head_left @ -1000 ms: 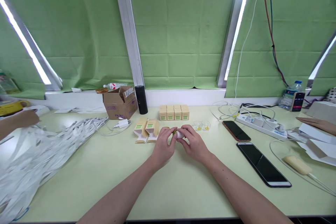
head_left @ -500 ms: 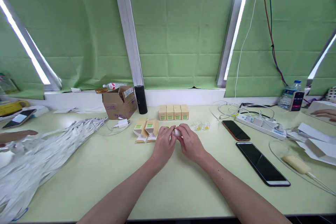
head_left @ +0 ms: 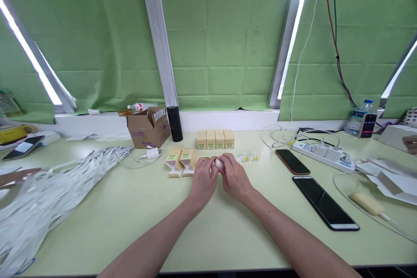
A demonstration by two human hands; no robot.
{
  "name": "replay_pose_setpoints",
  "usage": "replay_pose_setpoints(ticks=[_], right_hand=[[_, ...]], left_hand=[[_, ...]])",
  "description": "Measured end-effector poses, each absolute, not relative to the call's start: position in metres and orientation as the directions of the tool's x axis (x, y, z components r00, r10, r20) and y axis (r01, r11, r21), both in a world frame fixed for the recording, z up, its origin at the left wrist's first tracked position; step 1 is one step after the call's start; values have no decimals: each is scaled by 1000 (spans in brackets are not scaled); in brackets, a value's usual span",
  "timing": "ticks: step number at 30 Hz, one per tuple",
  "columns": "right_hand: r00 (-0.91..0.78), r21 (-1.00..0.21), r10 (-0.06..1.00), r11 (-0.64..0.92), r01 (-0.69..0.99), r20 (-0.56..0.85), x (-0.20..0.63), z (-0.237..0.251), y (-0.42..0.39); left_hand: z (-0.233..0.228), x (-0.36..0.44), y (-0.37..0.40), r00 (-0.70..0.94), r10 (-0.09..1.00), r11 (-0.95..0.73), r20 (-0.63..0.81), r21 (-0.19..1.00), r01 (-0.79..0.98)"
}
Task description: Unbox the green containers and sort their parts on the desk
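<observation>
Head view: just below the centre of the frame, the left hand (head_left: 204, 179) and right hand (head_left: 236, 178) meet, the fingers of both drawn nearly together around a small white rounded object (head_left: 219, 163), partly hidden by them. Two open-ended kraft boxes (head_left: 188, 156) lie left of centre; four small kraft cartons (head_left: 215, 140) stand in a row above the hands, and two clear plastic containers (head_left: 254, 156) sit right of centre.

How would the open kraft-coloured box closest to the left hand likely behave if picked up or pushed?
The kraft-coloured box looks like thin folded card, so it is probably light and easy to slide. Its near end gapes open, so a firm pinch there might crush it. Flat-sided, it seems unlikely to roll.
</observation>
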State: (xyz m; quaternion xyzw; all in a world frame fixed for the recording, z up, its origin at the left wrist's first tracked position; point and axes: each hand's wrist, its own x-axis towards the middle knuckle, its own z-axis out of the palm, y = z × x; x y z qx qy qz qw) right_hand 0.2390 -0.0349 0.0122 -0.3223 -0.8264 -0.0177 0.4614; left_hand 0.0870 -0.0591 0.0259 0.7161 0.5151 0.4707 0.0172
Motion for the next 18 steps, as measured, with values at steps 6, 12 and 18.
replay_pose_setpoints(ticks=[6,12,18], right_hand=[[-356,-301,539,785,542,764,237,13,-36],[-313,-422,592,777,468,743,240,13,-38],[-299,-561,645,762,325,703,251,8,-33]], left_hand=[[30,91,-61,-14,783,-435,622,563,703],[29,85,-57,-27,759,-486,651,593,642],[22,72,-52,95,771,-569,630,612,550]])
